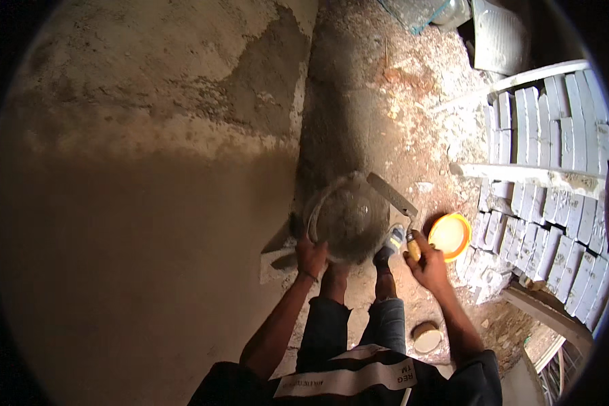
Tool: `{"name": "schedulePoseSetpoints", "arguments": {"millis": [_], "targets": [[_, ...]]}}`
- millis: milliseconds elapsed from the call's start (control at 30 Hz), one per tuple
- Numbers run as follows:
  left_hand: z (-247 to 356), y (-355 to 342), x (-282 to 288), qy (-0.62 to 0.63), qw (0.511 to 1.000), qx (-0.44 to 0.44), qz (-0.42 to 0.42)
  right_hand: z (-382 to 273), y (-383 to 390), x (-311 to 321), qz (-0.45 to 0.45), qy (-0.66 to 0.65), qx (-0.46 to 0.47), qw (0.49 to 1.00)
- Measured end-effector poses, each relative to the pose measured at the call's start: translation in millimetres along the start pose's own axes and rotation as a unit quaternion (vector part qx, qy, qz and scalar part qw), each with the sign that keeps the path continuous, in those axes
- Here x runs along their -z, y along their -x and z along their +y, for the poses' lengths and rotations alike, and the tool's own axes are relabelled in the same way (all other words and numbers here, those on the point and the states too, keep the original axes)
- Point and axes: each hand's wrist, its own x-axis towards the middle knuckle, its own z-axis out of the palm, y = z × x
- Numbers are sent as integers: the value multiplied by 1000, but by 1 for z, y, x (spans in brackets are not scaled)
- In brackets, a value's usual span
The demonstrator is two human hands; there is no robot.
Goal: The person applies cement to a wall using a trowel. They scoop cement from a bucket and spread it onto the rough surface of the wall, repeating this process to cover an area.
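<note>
My left hand (310, 257) is closed on the near-left rim of a round grey basin (317, 206), held in front of my legs beside the wall. The inside of the basin is coated grey; how much mortar lies in it I cannot tell. In my right hand (429, 265) is a trowel (393, 196), gripped by its wooden handle. Its narrow metal blade points up and left, passing over the basin's right edge. An orange tub (468, 238) with pale contents stands just right of that hand.
A plastered wall (128, 250) fills the left side, with a darker patch (267, 74) higher up. Stacked pale blocks (555, 203) and wooden beams (528, 174) line the right. Rubble covers the sunlit floor (413, 95). A small round container (427, 337) sits near my leg.
</note>
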Motion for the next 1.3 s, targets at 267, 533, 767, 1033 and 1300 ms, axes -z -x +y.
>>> {"name": "schedulePoseSetpoints", "arguments": {"millis": [267,533,767,1033,1300], "targets": [[64,-18,14,-96,989,-105,-30,5,-54,-50,-228,-216,-64,947],[56,-41,14,-89,987,-8,-133,15,-33,-84,-298,-449,-130,832],[1,-40,14,53,995,34,-80,24,-8,-68,-271,-495,-147,812],[47,-14,1,143,948,284,30,4,14,-15,-119,-684,-143,705],[-9,-3,17,66,960,263,71,-66,-97,-27,245,-616,-84,744]]}}
